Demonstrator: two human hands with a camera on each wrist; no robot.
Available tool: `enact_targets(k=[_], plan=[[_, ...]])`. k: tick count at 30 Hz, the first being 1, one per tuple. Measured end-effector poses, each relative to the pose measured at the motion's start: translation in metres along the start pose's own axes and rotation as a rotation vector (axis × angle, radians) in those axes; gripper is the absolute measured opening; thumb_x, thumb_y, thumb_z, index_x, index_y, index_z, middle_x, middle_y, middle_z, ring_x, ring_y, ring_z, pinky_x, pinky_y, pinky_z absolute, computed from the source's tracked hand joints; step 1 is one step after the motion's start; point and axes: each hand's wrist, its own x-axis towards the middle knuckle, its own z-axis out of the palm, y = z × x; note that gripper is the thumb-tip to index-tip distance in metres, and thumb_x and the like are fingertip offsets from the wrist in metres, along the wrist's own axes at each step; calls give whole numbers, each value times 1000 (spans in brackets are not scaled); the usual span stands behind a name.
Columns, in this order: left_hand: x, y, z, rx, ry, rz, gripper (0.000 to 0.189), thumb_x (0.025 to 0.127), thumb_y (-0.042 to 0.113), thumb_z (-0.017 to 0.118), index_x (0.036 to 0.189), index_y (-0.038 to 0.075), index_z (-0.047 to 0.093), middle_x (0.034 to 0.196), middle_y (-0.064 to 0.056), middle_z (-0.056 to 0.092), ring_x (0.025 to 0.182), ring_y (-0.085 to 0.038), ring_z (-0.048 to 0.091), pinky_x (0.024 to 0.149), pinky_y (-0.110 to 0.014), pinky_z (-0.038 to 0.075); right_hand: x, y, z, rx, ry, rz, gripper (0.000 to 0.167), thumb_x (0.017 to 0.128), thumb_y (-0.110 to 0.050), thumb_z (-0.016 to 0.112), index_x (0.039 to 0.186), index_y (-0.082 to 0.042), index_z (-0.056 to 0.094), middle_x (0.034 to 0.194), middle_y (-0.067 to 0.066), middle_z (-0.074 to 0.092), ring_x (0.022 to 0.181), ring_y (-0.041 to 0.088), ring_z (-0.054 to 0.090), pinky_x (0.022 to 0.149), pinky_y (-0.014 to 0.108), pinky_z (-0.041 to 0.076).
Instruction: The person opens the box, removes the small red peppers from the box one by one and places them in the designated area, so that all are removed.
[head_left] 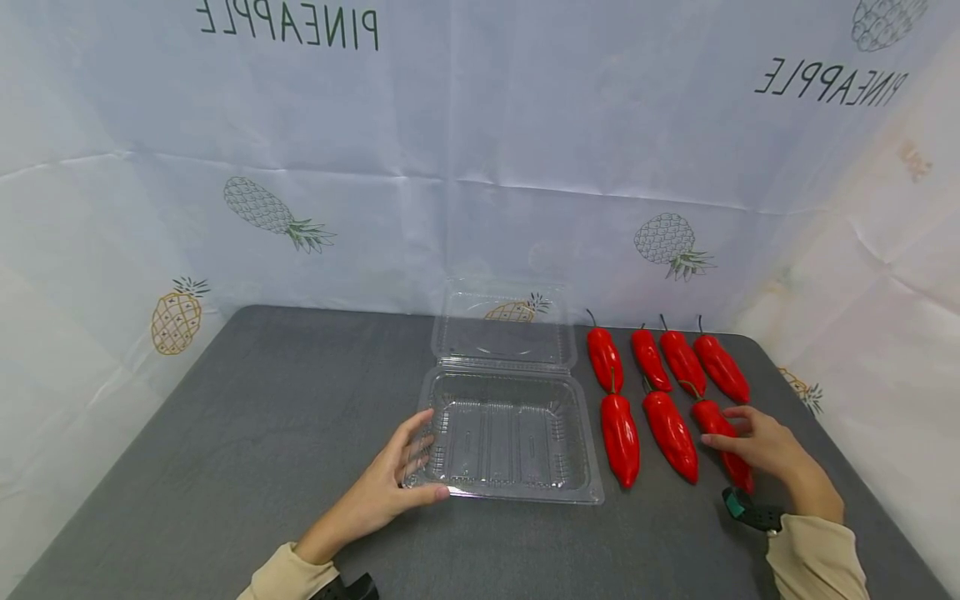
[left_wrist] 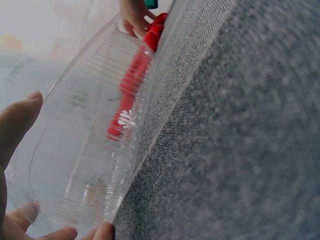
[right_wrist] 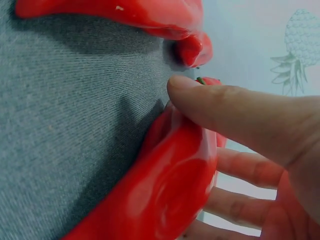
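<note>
A clear plastic clamshell container [head_left: 502, 497] lies with its lid [head_left: 502, 360] folded back at the far side. My left hand [head_left: 382, 492] rests at its near left corner, fingers spread along the side wall and thumb by the front rim. On the right, my right hand [head_left: 765, 446] grips a glossy red pepper [right_wrist: 165, 185], thumb on one side and fingers on the other. That pepper lies close over the table, rightmost in the near row. Two more red peppers [head_left: 621, 442] lie left of it.
Several more red peppers [head_left: 682, 360] form a far row near the table's back edge, stems pointing away. The grey table [head_left: 247, 433] ends against a pale cloth [head_left: 420, 225] printed with pineapples, which also hangs at the sides.
</note>
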Motion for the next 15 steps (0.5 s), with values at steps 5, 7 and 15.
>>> enact_targets(k=[5, 7, 15], plan=[[2, -2, 1, 6, 6, 28, 96, 85, 17, 79, 156, 6, 15, 164, -21, 12, 145, -48, 30, 115, -51, 33, -1, -1, 0, 13, 9, -8, 85, 90, -47, 68, 135, 18, 35, 124, 45, 49, 111, 57, 52, 84, 61, 53], [2, -3, 1, 5, 9, 42, 95, 85, 16, 78, 156, 4, 16, 164, -23, 12, 144, -49, 30, 115, -51, 33, -1, -1, 0, 17, 10, -5, 85, 90, -46, 68, 135, 18, 35, 125, 45, 50, 111, 57, 51, 85, 61, 53], [2, -4, 1, 2, 17, 68, 95, 85, 14, 78, 156, 3, 16, 163, -24, 12, 143, -51, 30, 114, -53, 34, -2, -2, -1, 26, 7, -8, 85, 91, -47, 67, 136, 18, 35, 127, 45, 48, 113, 58, 50, 86, 63, 52]])
